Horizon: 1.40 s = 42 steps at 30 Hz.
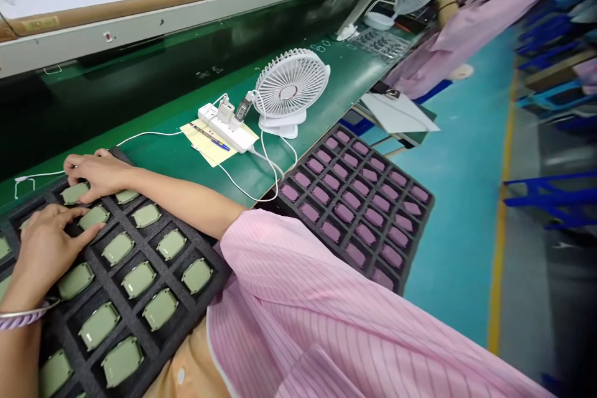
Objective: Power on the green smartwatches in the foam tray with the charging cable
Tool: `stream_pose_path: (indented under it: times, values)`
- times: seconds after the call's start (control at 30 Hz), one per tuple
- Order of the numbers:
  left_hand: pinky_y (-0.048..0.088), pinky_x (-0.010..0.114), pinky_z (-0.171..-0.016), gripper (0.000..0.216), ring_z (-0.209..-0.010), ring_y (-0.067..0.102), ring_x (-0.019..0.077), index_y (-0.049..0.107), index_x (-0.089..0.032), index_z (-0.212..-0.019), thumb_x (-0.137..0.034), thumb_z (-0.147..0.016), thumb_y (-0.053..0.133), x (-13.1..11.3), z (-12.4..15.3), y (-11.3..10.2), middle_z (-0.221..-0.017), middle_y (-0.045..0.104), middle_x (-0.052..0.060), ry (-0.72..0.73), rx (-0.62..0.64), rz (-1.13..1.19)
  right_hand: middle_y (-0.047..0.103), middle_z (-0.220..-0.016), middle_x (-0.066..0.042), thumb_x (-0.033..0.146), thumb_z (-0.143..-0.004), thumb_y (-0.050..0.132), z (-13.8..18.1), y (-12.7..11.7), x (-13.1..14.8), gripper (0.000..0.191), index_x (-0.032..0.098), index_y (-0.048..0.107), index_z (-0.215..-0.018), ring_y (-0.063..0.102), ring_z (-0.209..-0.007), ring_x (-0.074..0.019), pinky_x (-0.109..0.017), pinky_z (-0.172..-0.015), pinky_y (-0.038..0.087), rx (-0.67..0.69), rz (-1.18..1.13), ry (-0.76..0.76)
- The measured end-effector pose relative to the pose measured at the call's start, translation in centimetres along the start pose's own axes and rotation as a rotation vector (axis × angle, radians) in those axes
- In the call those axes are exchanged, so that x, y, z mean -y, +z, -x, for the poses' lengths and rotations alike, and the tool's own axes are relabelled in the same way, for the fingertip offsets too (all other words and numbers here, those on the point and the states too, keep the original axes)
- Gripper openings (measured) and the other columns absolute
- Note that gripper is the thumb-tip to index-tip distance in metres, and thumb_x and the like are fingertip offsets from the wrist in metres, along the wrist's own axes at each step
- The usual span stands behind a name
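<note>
A dark foam tray (180, 317) with square pockets lies in front of me, and pale green watch cases (140, 280) sit in its pockets. My left hand (44, 249), with a bracelet at the wrist, has thumb and forefinger on either side of one green watch case (94, 217), which is at its pocket. Farther back, my right hand (100, 173) reaches across the tray, its thumb and fingers around another green watch case (74, 193). Part of the tray's left side is hidden by my left hand and forearm.
Another foam tray (336, 242) holding purple cases is on my right. On the green bench (177, 165) are a white fan (291, 84), a power strip (228, 127), a pen (212, 138) on yellow paper, and loose cables. A person in pink (466, 31) works farther along.
</note>
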<state>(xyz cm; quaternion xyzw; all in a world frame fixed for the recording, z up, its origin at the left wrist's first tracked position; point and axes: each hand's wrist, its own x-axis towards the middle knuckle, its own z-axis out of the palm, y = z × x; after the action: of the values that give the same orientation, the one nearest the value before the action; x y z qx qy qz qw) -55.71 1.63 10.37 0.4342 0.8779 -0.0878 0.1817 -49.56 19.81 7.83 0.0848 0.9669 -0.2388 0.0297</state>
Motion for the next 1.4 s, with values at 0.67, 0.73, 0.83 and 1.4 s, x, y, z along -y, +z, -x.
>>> stream_pose_path:
  times: [0.67, 0.73, 0.83, 1.4]
  values:
    - [0.027, 0.039, -0.139, 0.061, -0.106, 0.02, -0.0099, 0.068, -0.027, -0.139, -0.05, -0.083, 0.067, 0.0, 0.7, 1.3, -0.131, 0.047, 0.005, 0.029, -0.046, 0.32, 0.037, -0.152, -0.005, 0.031, -0.079, 0.068, 0.3, 1.9, 0.4, 0.045, 0.012, 0.072, -0.12, 0.039, -0.135, -0.0082, -0.048, -0.137, 0.016, -0.067, -0.202, 0.084]
    - [0.026, 0.041, -0.139, 0.061, -0.101, 0.013, -0.0115, 0.068, -0.025, -0.139, -0.048, -0.082, 0.067, 0.0, 0.8, 1.5, -0.132, 0.046, 0.005, 0.045, -0.047, 0.344, 0.037, -0.152, -0.002, 0.032, -0.08, 0.068, 0.4, 2.0, 0.4, 0.043, 0.016, 0.072, -0.119, 0.04, -0.133, -0.0058, -0.045, -0.136, 0.017, -0.062, -0.179, 0.109]
    - [0.024, 0.043, -0.14, 0.06, -0.1, 0.01, -0.0121, 0.068, -0.023, -0.137, -0.046, -0.083, 0.067, 0.0, 0.8, 1.6, -0.131, 0.046, 0.005, 0.065, -0.045, 0.364, 0.036, -0.152, -0.002, 0.033, -0.079, 0.068, 0.3, 2.3, 0.1, 0.045, 0.016, 0.072, -0.12, 0.039, -0.132, -0.0058, -0.043, -0.136, 0.018, -0.065, -0.168, 0.12]
    - [0.018, 0.042, -0.145, 0.062, -0.1, 0.011, -0.0122, 0.068, -0.022, -0.139, -0.046, -0.081, 0.069, -0.1, 1.0, 1.5, -0.131, 0.045, 0.005, 0.061, -0.044, 0.374, 0.037, -0.151, -0.008, 0.039, -0.074, 0.066, 0.1, 2.9, -0.7, 0.053, 0.011, 0.074, -0.117, 0.037, -0.131, -0.0079, -0.045, -0.135, 0.017, -0.098, -0.219, 0.057]
